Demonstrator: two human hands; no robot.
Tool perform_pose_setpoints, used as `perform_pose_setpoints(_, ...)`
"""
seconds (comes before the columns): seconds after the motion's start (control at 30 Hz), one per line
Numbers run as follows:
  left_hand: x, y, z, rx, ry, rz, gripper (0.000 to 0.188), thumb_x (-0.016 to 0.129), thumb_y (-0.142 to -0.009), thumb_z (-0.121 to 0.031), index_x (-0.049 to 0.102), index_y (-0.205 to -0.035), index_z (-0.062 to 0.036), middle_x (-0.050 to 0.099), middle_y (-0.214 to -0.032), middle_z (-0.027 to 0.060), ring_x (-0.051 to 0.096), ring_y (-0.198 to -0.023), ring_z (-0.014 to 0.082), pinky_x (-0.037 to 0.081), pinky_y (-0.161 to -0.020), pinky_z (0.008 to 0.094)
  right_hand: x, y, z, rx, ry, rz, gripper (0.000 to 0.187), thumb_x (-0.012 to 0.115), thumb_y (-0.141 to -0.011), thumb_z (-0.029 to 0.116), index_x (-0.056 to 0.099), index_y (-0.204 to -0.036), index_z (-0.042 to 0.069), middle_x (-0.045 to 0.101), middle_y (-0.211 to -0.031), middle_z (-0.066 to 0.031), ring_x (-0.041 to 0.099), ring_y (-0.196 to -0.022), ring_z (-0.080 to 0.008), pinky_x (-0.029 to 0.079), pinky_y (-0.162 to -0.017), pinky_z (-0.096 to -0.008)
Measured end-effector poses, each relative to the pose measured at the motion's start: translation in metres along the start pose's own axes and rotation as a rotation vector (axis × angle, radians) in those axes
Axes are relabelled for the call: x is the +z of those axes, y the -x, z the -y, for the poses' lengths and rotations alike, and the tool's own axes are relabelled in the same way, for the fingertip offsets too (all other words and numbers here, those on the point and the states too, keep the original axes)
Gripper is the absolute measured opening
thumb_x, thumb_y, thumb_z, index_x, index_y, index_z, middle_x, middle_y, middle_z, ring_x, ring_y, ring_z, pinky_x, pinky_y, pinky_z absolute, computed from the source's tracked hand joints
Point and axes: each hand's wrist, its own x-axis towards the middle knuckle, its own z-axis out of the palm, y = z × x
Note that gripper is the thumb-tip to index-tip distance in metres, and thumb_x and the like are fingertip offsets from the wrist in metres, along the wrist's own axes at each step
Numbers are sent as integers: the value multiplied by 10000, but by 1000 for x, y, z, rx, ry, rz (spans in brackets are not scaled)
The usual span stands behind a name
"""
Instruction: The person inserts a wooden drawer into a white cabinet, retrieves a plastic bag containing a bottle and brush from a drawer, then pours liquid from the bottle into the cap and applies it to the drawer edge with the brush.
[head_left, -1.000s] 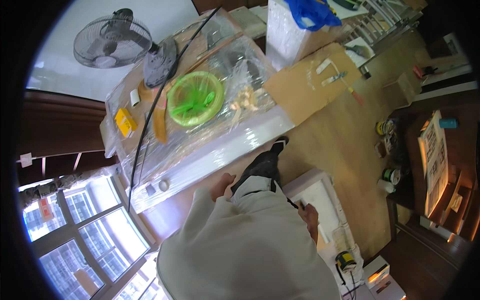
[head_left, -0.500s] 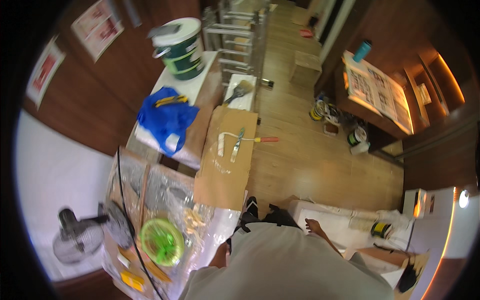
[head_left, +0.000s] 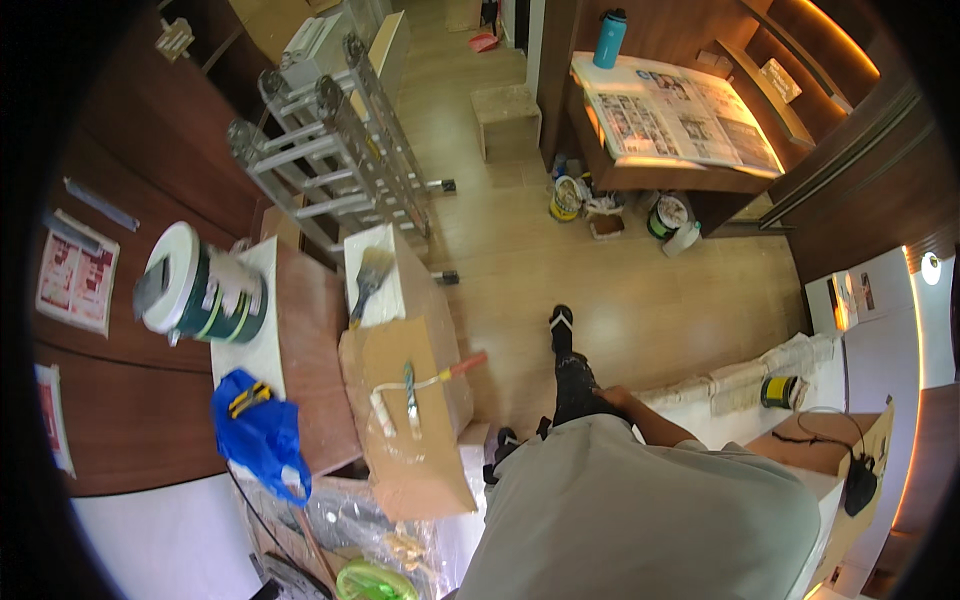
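R hand (head_left: 616, 402) rn is right by the dark trouser leg (head_left: 574, 388), can't tell how open or if it's touching, L hand outta view; red-handled roller (head_left: 467, 364) + brush (head_left: 412, 402) on cardboard (head_left: 405, 475), left of R hand

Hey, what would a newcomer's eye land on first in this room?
Probably the silver ladder, upper left, and the bright blue bag, lower left, with a green bucket just beyond it. At upper right, newspaper spread on a desk beside lit shelves stands out too.
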Motion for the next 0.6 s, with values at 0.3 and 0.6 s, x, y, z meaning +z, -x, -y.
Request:
perform_pose_setpoints(0.3, 151, -18, -142, -110, -13, -37, 830, 587, -970, -655, 479, -1556, -77, 583, -1482, 249, 573, -1333, 434, 448, -1107, 557, -210, -123, 50, 153, -57, -67, 664, 644, -971, 507, 702, -1301, -67, 736, -1157, -264, 716, -1028, -372, 571, -894, -501)
perform_pose_setpoints(0.6, 272, -70, -293, -134, 58, -33, 839, 585, -968, -668, 457, -1581, -109, 567, -1503, 241, 561, -1346, 428, 439, -1113, 561, -356, -224, 216, -124, -289, -115, 497, 695, -963, 462, 743, -1203, 30, 668, -870, -79, 603, -743, -211, 514, -636, -379)
